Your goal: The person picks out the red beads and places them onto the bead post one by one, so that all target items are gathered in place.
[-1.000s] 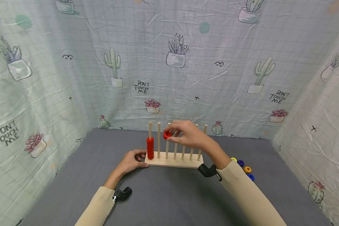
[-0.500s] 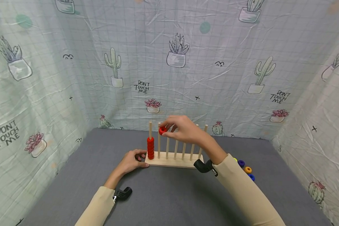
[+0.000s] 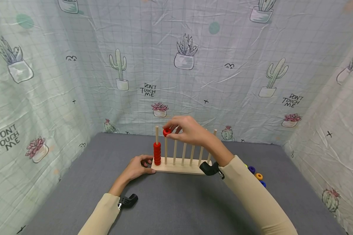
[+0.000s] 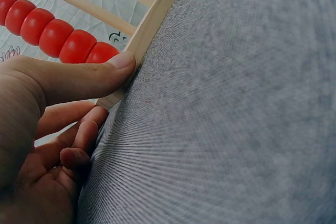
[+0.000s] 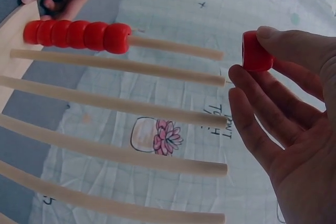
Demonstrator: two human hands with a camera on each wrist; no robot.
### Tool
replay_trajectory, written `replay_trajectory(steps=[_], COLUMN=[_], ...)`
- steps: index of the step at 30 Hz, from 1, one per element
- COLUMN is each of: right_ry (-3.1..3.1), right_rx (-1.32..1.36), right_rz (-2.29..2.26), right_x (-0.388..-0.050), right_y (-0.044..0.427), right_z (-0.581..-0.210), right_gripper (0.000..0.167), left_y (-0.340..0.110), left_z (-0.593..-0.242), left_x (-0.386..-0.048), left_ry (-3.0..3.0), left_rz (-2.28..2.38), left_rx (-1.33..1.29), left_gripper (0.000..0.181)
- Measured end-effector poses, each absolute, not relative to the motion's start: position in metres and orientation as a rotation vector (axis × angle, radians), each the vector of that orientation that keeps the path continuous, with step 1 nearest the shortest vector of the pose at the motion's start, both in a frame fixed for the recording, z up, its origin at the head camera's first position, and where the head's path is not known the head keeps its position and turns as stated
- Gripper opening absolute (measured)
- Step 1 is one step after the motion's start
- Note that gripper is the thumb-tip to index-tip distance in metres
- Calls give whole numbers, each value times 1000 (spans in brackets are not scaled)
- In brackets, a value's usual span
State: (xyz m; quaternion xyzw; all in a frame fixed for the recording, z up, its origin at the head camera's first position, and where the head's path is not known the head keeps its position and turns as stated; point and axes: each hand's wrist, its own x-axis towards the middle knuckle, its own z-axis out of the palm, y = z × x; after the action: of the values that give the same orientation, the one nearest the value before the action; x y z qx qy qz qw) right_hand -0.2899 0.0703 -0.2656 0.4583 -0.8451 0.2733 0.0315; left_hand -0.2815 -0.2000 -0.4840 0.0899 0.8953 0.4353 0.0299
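A wooden bead rack (image 3: pixel 180 167) with a row of upright pegs stands on the grey cloth. Several red beads (image 3: pixel 157 154) are stacked on its leftmost peg, whose upper part is bare. My left hand (image 3: pixel 136 167) grips the base's left end, the thumb (image 4: pixel 100 77) against the front edge and curled fingers behind. Between thumb and fingertips, my right hand (image 3: pixel 191 131) pinches a single red bead (image 5: pixel 257 52). In the right wrist view this bead is just beyond the tips of the first two pegs, apart from them. The right hand hides some peg tops in the head view.
Loose beads lie on the table at the right, partly behind the right sleeve: yellow, purple (image 3: pixel 251 169), orange (image 3: pixel 259 176) and blue. A cactus-print curtain (image 3: pixel 206 81) closes off the back and sides.
My right hand has moved left and upward with the red bead, from near the third peg to the top of the second. The left hand stays at the rack's end.
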Motion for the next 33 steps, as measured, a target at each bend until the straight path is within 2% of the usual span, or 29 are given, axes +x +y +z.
replay_trajectory(steps=[33], right_ry=[-2659], right_rx=[1409], right_rz=[780], right_x=[-304], right_y=[51], right_z=[-252], right_gripper=[31], left_y=[-200], left_z=[-483], left_x=[-280], left_ry=[2757], left_rz=[1350], left_rx=[268], left_gripper=[65])
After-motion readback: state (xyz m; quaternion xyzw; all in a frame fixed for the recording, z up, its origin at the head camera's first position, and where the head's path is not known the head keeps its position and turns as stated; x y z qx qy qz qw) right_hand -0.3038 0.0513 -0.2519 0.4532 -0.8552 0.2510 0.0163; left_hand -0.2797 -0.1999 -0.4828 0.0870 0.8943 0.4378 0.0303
